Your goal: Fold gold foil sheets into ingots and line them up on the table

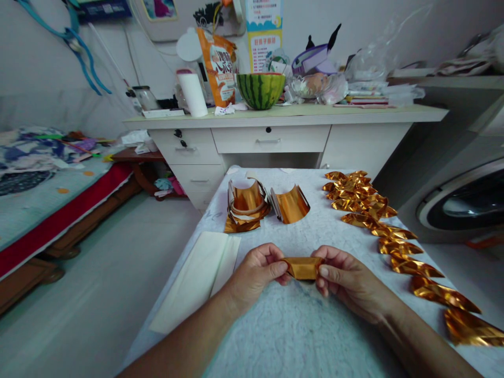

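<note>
A small folded piece of shiny gold foil (303,268) is held level between both hands, above the cloth-covered table (299,336). My left hand (262,270) pinches its left end between thumb and fingers. At its right end, my right hand (342,278) grips it the same way. Beyond the hands lie a curled stack of gold sheets with a ring-shaped roll around it (246,202) and a second curved stack of gold sheets (291,203). Pale paper strips (192,278) lie left of my left hand.
Several gold foil pieces with pointed ends (397,247) form a long row down the table's right side. Behind stands a white desk (271,123) bearing a watermelon-patterned bowl (260,90) and an orange pouch (219,68). A washing machine (464,157) is at the right, a bed (66,210) at the left.
</note>
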{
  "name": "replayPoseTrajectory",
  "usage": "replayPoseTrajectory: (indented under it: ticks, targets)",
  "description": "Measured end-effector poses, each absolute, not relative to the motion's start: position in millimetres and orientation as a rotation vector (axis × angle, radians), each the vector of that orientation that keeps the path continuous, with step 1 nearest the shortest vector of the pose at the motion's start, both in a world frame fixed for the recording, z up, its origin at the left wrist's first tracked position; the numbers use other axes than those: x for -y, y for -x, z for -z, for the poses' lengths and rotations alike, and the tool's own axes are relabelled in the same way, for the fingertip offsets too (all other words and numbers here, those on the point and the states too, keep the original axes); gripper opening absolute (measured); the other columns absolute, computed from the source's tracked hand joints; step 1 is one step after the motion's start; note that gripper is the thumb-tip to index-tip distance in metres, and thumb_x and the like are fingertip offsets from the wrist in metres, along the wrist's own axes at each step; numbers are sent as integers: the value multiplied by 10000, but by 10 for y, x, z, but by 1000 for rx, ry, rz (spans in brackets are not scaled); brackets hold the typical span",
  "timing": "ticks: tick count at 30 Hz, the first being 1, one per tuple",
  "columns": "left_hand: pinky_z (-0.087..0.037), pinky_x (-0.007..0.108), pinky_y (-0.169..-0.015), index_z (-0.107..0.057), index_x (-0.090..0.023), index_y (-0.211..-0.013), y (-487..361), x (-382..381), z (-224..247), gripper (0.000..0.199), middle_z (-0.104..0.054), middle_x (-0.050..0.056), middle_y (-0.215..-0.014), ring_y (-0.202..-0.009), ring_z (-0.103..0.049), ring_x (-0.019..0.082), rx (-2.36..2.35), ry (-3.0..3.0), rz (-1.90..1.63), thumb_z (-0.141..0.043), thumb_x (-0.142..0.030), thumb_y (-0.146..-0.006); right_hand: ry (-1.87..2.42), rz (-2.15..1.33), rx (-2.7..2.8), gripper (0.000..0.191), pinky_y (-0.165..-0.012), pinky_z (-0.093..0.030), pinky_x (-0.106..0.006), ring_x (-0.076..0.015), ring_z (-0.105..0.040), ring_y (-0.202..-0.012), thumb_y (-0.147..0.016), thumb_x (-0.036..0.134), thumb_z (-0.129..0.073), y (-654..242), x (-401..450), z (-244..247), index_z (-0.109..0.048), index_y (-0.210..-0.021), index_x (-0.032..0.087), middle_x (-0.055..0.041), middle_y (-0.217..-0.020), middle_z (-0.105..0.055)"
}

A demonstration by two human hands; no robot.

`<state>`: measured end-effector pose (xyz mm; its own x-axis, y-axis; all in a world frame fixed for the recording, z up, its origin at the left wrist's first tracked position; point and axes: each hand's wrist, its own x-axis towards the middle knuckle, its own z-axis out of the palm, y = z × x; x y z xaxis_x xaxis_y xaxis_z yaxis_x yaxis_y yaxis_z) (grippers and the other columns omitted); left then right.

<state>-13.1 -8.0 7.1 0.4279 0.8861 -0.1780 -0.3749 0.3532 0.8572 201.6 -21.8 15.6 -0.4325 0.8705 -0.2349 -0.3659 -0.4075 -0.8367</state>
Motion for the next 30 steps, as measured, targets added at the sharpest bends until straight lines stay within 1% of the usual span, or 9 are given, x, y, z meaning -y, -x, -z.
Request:
replayPoseTrajectory:
  ticks: [6, 10, 13, 16, 18, 20, 23, 26, 30]
  targets:
    - [-456, 224, -594, -577, -144, -767, 121, 86, -89, 350, -629, -11, -669, -585, -587, 104, -725, -862, -926, -838, -348, -654, 914, -1908, 934, 231, -511, -450, -178, -70, -562, -533, -719, 301, -823, -2015, 210, -153, -649, -799, 171, 19, -657, -646]
    - [-453, 227, -594, -586, -143, -766, 116, 90, -117, 331, -614, -11, -670, -589, -580, 106, -745, -889, -943, -826, -346, -661, 923, -1889, 952, 242, -504, -438, -173, -67, -556, -524, -723, 306, -820, -2029, 195, -143, -638, -814, 175, 22, -647, -645]
    - [-446, 220, -572, -588, -151, -804, 131, 83, -118, 314, -615, -5, -694, -604, -572, 109, -785, -924, -948, -799, -357, -695, 912, -1868, 958, 263, -497, -423, -173, -70, -549, -530, -718, 311, -823, -2042, 186, -140, -619, -826, 184, 25, -649, -639]
    - [-408, 205, -529, -586, -164, -853, 159, 68, -108, 267, -594, -23, -639, -544, -521, 92, -834, -991, -933, -752, -344, -748, 903, -1841, 994, 259, -518, -421, -179, -72, -540, -559, -730, 313, -813, -2050, 182, -154, -615, -844, 190, 26, -681, -630]
    - [-409, 212, -542, -584, -165, -849, 176, 60, -116, 225, -583, -27, -627, -537, -507, 92, -850, -1048, -930, -724, -322, -769, 901, -1828, 1030, 241, -546, -429, -188, -80, -542, -600, -755, 311, -792, -2050, 182, -171, -615, -869, 193, 22, -717, -627]
    - [-426, 225, -579, -592, -164, -820, 189, 60, -147, 166, -582, -16, -673, -586, -526, 105, -858, -1153, -951, -700, -284, -782, 900, -1811, 1055, 236, -578, -440, -203, -94, -549, -645, -786, 320, -763, -2048, 181, -186, -609, -920, 203, 13, -763, -631]
    - [-447, 246, -685, -627, -171, -786, 205, 84, -217, 38, -582, 13, -797, -740, -567, 137, -924, -1502, -1026, -653, -187, -809, 924, -1717, 1086, 257, -607, -451, -230, -119, -551, -684, -839, 364, -700, -2044, 180, -189, -585, -1019, 222, 7, -776, -625]
    - [-445, 264, -788, -664, -191, -825, 219, 127, -254, 111, -595, 38, -896, -865, -586, 160, -977, -1891, -1029, -587, -115, -852, 1030, -1560, 1133, 265, -572, -433, -234, -126, -524, -650, -866, 417, -650, -2044, 178, -173, -575, -1037, 228, 17, -733, -590]
    - [-450, 260, -782, -687, -221, -935, 225, 173, -207, 228, -594, 54, -958, -884, -591, 168, -943, -2122, -971, -525, -75, -870, 1161, -1448, 1172, 297, -467, -356, -212, -103, -444, -529, -852, 478, -642, -2048, 172, -156, -578, -1000, 229, 52, -635, -513]
